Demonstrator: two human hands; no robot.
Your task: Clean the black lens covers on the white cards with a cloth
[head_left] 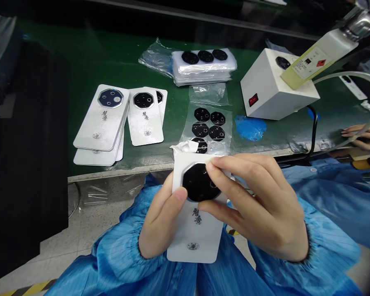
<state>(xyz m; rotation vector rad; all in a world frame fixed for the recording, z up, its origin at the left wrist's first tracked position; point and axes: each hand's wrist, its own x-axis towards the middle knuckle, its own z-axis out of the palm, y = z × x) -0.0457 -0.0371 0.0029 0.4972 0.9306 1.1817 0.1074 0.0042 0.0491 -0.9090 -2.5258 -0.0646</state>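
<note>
Upright in front of me is a white phone back cover (194, 251) with dark lettering and a small round emblem. My left hand (160, 220) grips its left edge, thumb on the front beside the camera area. A black octagonal camera lens cover (196, 185) lies over the silver-rimmed camera area. My right hand (262, 201) has its fingertips at the lens cover's upper and lower right edges, closed around it and partly hiding it. Just beyond, a transparent sheet (211, 149) carries several black octagonal lens covers (200, 130); the held cover hides its near end.
Finished-looking white back covers (101, 123) lie stacked at left, with others (146, 127) beside them. A packet of lens covers (203, 72) lies at the back. On the right stand a white box (265, 82), a yellowish bottle (311, 61), blue film (250, 127) and another person's hand (365, 137).
</note>
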